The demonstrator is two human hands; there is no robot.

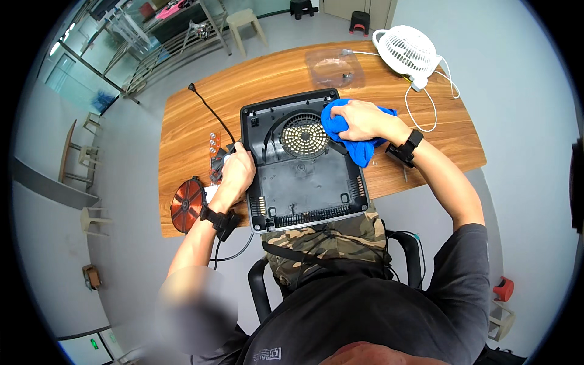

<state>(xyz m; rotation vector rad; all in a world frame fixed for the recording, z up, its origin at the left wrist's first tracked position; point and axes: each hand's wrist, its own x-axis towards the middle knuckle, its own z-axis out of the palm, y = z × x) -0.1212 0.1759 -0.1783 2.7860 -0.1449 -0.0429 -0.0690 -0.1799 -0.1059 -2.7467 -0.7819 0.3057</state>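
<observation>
At the near edge of the table point(455, 152), the half-curled left hand point(238, 170) grips a black housing point(307, 185) at left; the right hand point(360, 120) bunches blue cloth point(364, 152) over its right rim.

A: Camera placement?
B: Head-worn fisheye, left of 2 set side by side. Looks down past the wearer's dark shirt point(365, 310) at near centre.
A: Facing?
B: Steeply down and forward across the table point(267, 73), out to floor point(134, 255) at left and far side.
A: Range?
B: Near to left hand point(238, 169) and right hand point(360, 120). Field wide: table's left, right and far edges all inside; straight lines bow toward the rim.
</observation>
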